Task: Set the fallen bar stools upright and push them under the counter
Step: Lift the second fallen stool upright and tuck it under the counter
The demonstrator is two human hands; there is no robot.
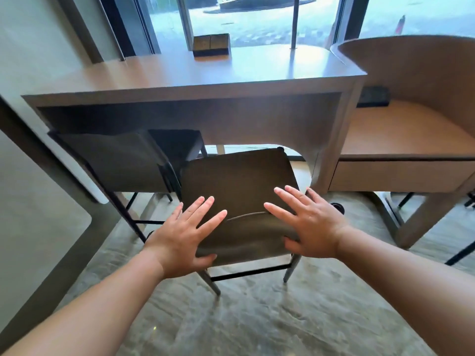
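A dark-seated bar stool (239,181) stands upright on the floor in front of the counter (195,83), its seat half under the counter's edge. My left hand (183,236) lies on the low backrest's left side with fingers spread and the thumb hooked under its near edge. My right hand (305,222) rests on the backrest's right side the same way, fingers apart. A second dark stool (115,160) stands upright to the left, tucked under the counter.
A small wooden box (211,44) and a thin metal post (295,21) are on the counter by the window. A lower curved desk (401,129) adjoins on the right. A grey wall panel (38,191) edges the left. Marbled floor (257,317) lies behind the stool.
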